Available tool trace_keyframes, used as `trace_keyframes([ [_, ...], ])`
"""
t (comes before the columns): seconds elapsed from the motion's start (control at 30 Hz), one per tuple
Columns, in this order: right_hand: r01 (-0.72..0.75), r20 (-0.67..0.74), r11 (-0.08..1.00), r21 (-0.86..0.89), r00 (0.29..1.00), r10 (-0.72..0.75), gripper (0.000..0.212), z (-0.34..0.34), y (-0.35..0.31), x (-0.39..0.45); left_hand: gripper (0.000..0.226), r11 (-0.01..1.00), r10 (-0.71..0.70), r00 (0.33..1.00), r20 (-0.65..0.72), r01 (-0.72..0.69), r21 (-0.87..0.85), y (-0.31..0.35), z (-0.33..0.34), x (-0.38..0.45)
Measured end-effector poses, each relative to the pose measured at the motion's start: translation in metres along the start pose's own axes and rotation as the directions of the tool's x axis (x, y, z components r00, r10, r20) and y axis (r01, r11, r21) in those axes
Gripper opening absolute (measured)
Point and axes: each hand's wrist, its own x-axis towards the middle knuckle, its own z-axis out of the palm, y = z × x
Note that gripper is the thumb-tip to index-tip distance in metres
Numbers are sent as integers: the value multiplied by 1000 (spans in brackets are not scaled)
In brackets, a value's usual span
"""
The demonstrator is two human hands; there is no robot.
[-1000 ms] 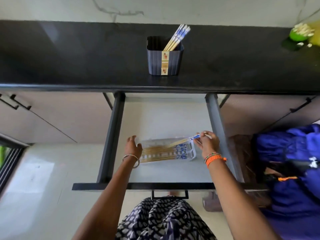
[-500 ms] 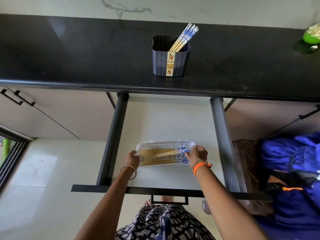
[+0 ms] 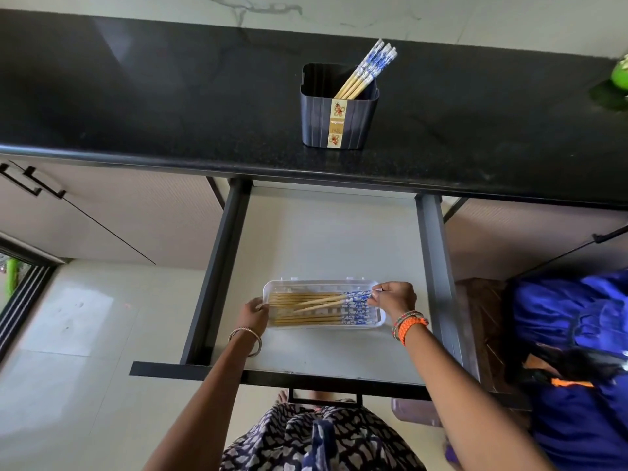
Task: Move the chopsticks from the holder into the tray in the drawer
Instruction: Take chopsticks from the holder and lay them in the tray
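Two chopsticks [image 3: 326, 301] pinched in right hand [image 3: 394, 297] fingers, left hand [image 3: 254, 312] fingers gripping tray [image 3: 323, 284] end

Clear tray [image 3: 323, 285] lies crosswise in the open drawer [image 3: 333, 239], holding blue-tipped wooden chopsticks [image 3: 316, 309], two skewed. More chopsticks lean in the dark holder [image 3: 339, 120].

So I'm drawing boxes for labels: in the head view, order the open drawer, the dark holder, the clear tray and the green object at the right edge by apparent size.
1. drawer
2. clear tray and dark holder: too alike to rank, and the holder sits farther away
3. green object, cut off by the frame, so its full size is unknown
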Motion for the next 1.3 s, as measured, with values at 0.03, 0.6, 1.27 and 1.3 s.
trace_keyframes([
  [0.03, 13, 11, 1000, 9, 1000, -13, 12, -1, 0, 0, 25, 1000, 4, 1000, -4, -3, 0, 0, 0, 0],
  [0.6, 408, 315, 625, -665, 913, -261, 31, 19, 5, -8, 27, 1000, -10, 1000, -5, 10, -17, 5, 0, -6],
  [1.27, 696, 123, 427, -577, 591, -797, 23, 12, -143, -7, 43, 837, 547, 822, -157, -532, 130, 163, -16, 7],
  [1.3, 719, 28, 481, -502, 569, -822, 22, 5, -171, -2, 43, 781, 624, 767, -149, -606, 151, 191, -16, 8],
])
